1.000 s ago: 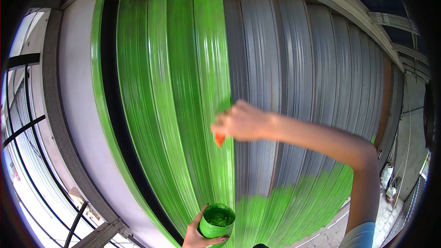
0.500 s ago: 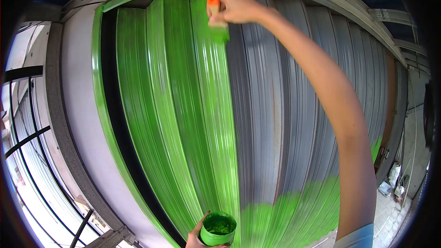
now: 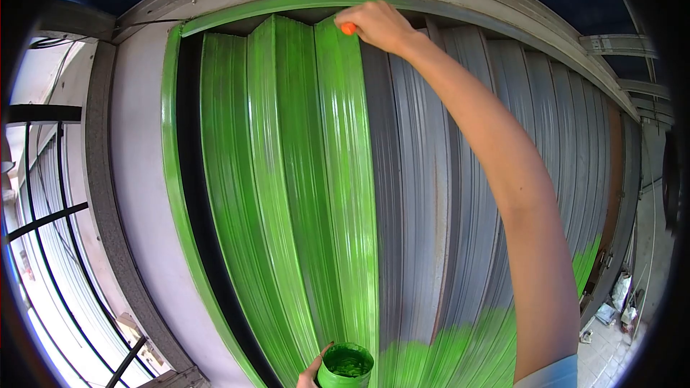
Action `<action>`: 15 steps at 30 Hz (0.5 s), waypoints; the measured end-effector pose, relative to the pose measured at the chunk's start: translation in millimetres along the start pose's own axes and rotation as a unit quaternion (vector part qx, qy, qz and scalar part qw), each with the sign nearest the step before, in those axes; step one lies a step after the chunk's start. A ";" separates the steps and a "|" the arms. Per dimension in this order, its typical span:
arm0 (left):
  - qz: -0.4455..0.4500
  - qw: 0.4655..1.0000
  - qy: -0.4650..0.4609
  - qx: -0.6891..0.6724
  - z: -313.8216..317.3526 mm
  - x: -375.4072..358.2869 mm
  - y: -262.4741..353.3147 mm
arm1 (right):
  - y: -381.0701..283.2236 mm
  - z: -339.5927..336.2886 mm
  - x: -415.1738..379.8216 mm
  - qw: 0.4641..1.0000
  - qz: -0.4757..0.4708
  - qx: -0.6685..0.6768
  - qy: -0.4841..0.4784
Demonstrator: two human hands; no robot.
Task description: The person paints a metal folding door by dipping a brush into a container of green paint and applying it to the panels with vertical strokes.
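Observation:
My right hand [image 3: 375, 25] is raised to the top of a folding metal door [image 3: 413, 172], closed around a paintbrush [image 3: 348, 28]. Only the orange end of its handle shows; the bristles are hidden. Low in the view, my left hand [image 3: 310, 373] grips a cup of green paint [image 3: 346, 381] from its left side. The cup is upright, with wet green paint inside and down its wall. Glossy green covers the door's left panels, while those further right are grey, with uneven green patches along the bottom.
A green-painted frame [image 3: 170, 122] borders the door, with a pale wall [image 3: 136, 144] to its left. Beyond a grey post [image 3: 100, 136] stand black window bars [image 3: 47, 223]. At the lower right, small items [image 3: 621, 289] lie on a tiled floor.
The brush has gone from bristles down on the green panel to its handle end facing me, up by the top edge. The whole scene sits slightly lower and further right.

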State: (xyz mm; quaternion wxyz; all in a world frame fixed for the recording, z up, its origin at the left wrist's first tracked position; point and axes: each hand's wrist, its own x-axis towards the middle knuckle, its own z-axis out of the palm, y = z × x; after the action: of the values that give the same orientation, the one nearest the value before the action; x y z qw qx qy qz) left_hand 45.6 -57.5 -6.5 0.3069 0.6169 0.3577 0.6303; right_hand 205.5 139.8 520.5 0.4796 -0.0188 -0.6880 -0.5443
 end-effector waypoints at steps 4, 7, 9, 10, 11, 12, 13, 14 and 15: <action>0.012 1.000 -0.003 0.016 -4.0 -1.2 -3.7 | 5.5 2.4 -12.3 0.998 0.032 0.049 -0.035; -0.047 0.996 0.006 -0.072 -2.3 -2.2 6.5 | -3.0 -12.6 -10.0 0.991 0.056 0.122 0.026; -0.016 1.000 0.008 0.012 -4.2 -1.6 -2.9 | -7.9 -12.1 -11.8 0.992 0.078 0.094 0.011; 0.002 0.999 0.009 0.053 -3.6 -0.9 -6.7 | -10.8 -11.6 -10.2 0.993 0.087 0.080 0.005; 0.002 0.999 0.011 0.032 1.1 -1.8 2.8 | -19.6 -12.6 -14.2 0.994 0.066 0.090 -0.016; 0.001 0.999 0.012 0.033 1.8 -3.5 2.2 | -28.1 -11.4 -23.7 0.996 0.040 0.072 -0.039; 0.000 0.999 0.013 0.033 2.0 -5.2 1.2 | -39.4 -8.7 -36.0 0.997 0.013 0.054 -0.063; -0.003 0.999 0.014 0.033 2.2 -7.7 0.7 | -51.3 -4.3 -51.4 0.995 -0.013 0.037 -0.086; -0.007 0.999 0.012 0.031 2.9 -10.2 1.1 | -64.2 4.6 -71.3 0.995 -0.020 0.062 -0.075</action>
State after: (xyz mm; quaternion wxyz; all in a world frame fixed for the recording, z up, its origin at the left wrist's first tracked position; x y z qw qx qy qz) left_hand 49.1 -66.3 -11.4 0.2878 0.6162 0.3847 0.6242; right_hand 205.9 152.6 425.3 0.4160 -0.0167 -0.7546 -0.5072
